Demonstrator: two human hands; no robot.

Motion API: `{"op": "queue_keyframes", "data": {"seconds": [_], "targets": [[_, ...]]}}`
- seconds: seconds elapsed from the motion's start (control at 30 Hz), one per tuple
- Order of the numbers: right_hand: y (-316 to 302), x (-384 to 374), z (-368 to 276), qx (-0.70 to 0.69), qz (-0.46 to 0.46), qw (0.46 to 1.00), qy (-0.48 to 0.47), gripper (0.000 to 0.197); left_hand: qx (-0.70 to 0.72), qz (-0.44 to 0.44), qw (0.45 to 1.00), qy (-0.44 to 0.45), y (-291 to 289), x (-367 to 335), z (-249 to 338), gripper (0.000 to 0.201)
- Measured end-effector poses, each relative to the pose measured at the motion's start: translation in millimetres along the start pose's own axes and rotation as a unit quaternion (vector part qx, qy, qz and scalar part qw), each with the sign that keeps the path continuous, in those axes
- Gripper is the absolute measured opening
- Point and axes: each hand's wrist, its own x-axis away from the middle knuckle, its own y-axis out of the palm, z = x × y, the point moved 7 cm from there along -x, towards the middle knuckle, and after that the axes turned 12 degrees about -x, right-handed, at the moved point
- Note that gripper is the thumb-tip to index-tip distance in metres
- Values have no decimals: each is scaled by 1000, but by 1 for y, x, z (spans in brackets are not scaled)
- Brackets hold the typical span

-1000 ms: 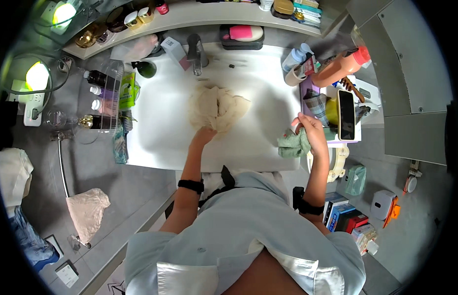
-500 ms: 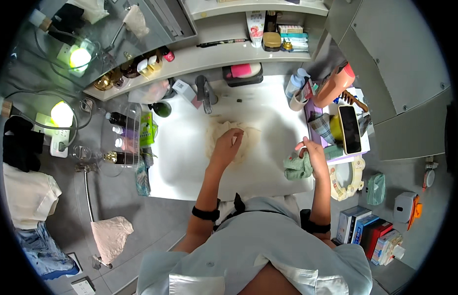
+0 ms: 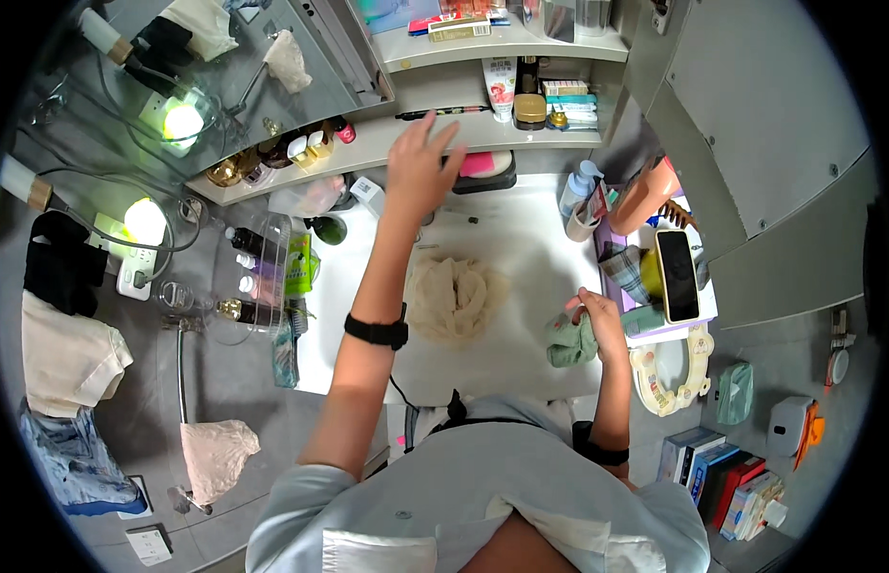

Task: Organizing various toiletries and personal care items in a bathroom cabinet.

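The green cloth (image 3: 571, 342), bunched on the near right of the white bench (image 3: 521, 239) in the closed grip of the right hand (image 3: 597, 315), looks soft, light and easy to pinch anywhere, while the left hand (image 3: 418, 164) reaches far with fingers spread, holding nothing.

A small grey-walled washroom corner around a white countertop (image 3: 521, 248).

A grey shelf (image 3: 435, 138) runs along the far edge of the countertop, crowded with bottles and tubes, and a second shelf (image 3: 502, 43) sits above it. A mirror (image 3: 177, 86) fills the far left corner, reflecting a round glowing lamp (image 3: 144, 222) fixed to the left wall beside a white wall socket (image 3: 134, 277). Grey cabinet panels (image 3: 769, 162) stand at the right. Clothes hang at the left over the grey floor (image 3: 148, 420), and a row of books (image 3: 721, 473) stands near the lower right.
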Motion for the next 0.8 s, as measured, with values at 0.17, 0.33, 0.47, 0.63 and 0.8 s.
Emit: {"op": "queue_keyframes", "data": {"seconds": [0.17,0.33,0.47,0.63,0.8], "targets": [[-18,2,2,-30,38,999,-14,33,-55,-38,998,-1,37,-8,8,40],[-30,5,0,-38,63,997,-24,33,-51,-31,998,-25,43,-14,5,40],[-33,7,1,-47,67,997,9,34,-15,10,999,-32,35,-15,-3,34],[-34,3,8,-75,66,995,5,34,78,105,977,-171,-5,-3,-54,18],[-21,0,-7,-49,69,996,-18,33,39,204,937,-281,-39,14,-109,25]]}}
